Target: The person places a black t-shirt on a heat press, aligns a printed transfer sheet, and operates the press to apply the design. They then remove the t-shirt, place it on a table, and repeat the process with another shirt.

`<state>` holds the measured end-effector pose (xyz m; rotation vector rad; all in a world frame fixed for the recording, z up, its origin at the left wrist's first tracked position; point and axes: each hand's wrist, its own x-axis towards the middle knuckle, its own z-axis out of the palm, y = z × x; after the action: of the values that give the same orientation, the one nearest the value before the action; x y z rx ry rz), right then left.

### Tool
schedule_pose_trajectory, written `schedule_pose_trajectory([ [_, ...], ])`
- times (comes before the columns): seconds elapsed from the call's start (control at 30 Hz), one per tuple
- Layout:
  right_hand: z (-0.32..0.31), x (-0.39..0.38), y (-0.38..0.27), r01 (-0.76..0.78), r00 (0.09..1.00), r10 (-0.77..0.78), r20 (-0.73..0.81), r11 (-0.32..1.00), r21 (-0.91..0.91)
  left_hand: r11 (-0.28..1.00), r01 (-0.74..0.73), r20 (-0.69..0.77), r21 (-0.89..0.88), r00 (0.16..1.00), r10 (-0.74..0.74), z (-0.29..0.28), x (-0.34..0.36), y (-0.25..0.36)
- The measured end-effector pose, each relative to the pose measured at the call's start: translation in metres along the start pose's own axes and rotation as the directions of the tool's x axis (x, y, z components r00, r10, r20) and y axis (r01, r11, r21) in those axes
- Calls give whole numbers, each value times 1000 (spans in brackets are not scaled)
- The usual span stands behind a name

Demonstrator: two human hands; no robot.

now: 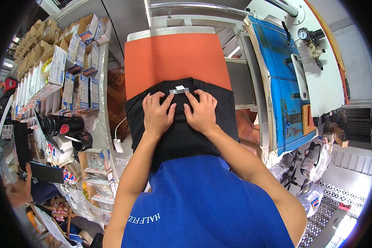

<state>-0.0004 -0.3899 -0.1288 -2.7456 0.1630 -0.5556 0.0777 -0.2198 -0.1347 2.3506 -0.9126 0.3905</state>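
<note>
1. On the far left, cardboard cartons and small printed boxes (66, 62) crowd a long shelf, with black mugs (68, 125) lying below them; another person's hand (16, 192) shows at the lower left edge, well apart from the work.
2. The left hand (157, 113) lies flat on a black folded cloth garment (181, 132), fingers spread and pressing down, closed on nothing.
3. Between the two hands, at the garment's upper edge, sits a small grey strip label (179, 90) with a white tag just above it; the fingertips of both hands touch beside it.
4. The right hand (202, 111) rests the same way, open and flat on the cloth.
5. The garment drapes over an orange rectangular padded press bed (173, 58), hanging toward the person's blue shirt (202, 206).
6. To do this well, I'd judge, smooth outward evenly and keep the label square.
7. On the right stands a blue-faced machine panel (283, 95) with a pressure gauge (303, 34), close by but not blocking the hands.
</note>
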Motion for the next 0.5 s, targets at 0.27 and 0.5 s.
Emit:
schedule_pose_trajectory([
  [0.27, 1, -1, 1, -9, 1000, 9, 1, 1000, 8, 1000, -13, -4, -1, 1000, 13, 1, 0, -1],
  [0.5, 2, -1, 0, -11, 1000, 11, -8, 1000, 17, 1000, -4, 2, -6, 1000, 4, -1, 0, 0],
])
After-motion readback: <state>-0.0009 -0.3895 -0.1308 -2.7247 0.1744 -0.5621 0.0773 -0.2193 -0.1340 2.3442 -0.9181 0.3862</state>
